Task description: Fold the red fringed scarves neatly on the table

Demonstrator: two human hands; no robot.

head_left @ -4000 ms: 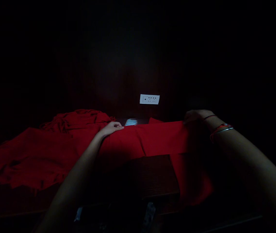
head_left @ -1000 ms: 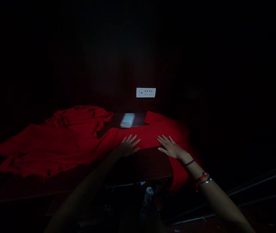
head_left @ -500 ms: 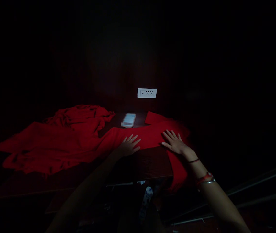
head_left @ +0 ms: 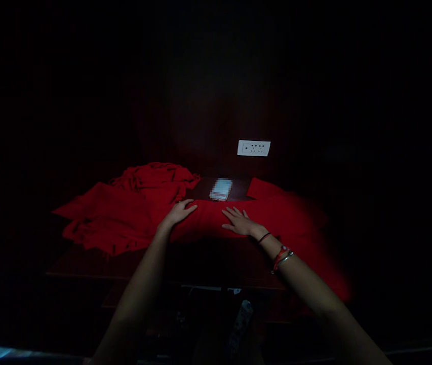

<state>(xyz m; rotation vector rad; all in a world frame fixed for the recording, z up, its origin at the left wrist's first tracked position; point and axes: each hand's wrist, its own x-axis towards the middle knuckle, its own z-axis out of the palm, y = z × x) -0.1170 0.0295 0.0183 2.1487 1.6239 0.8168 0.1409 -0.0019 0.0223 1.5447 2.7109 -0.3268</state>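
A long red scarf [head_left: 208,218] with fringed edges lies across the dark table. Its left part is bunched and wrinkled, while the middle strip runs fairly flat between my hands. My left hand [head_left: 179,212] rests on the cloth beside the bunched part, thumb apart and fingers stretched out, some partly out of sight. Palm down on the strip, my right hand [head_left: 238,221] has its fingers spread. To the right the red cloth widens and hangs over the table's front edge. Whether it is all one piece I cannot tell.
A blurred pale, phone-like object [head_left: 221,189] lies on the table behind the strip. A white socket plate [head_left: 253,148] is on the dark wall. Below the table edge is a pale patterned object [head_left: 244,312]. Much of the surroundings is too dark to make out.
Both hands have slid left over the cloth, the right one closer to the phone-like object. The cloth on the right spreads wider. The view has turned a little left.
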